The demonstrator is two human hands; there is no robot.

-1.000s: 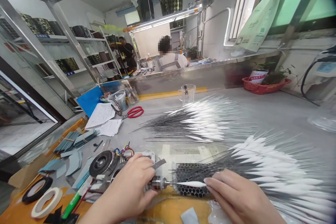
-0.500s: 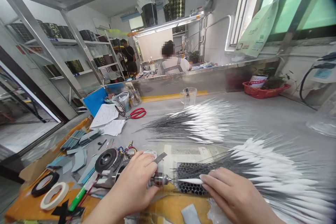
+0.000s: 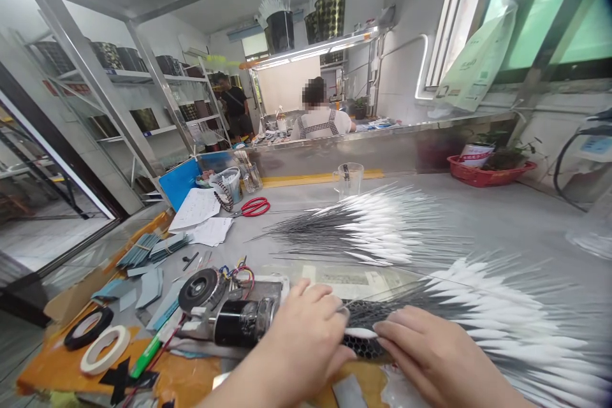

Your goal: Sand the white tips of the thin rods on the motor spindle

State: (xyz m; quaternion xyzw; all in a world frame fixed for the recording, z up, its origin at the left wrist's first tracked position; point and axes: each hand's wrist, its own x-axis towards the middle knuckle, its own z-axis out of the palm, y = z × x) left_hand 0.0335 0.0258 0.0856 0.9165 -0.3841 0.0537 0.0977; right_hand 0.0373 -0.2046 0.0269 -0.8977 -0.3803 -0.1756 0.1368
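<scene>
Desk's (image 3: 514,220) 2 o'clock: red basket (image 3: 492,175) of plants (image 3: 486,138); right hand (image 3: 428,347) pinches white spindle (image 3: 362,333); left hand's (image 3: 306,331) grip, I can't tell

At a workbench (image 3: 507,220), the right hand (image 3: 428,350) pinches the right end of a white spindle (image 3: 362,333) above black honeycomb mesh (image 3: 367,349); the left hand (image 3: 308,326) is at its left end, its grip unclear. A black motor (image 3: 235,326) lies left, white-bodied rods (image 3: 516,319) fan right; a person (image 3: 321,126) faces away, far beyond.

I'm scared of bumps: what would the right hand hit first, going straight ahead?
Past the white tip it touches, the right hand would probably meet the left hand; depth is unclear.
</scene>
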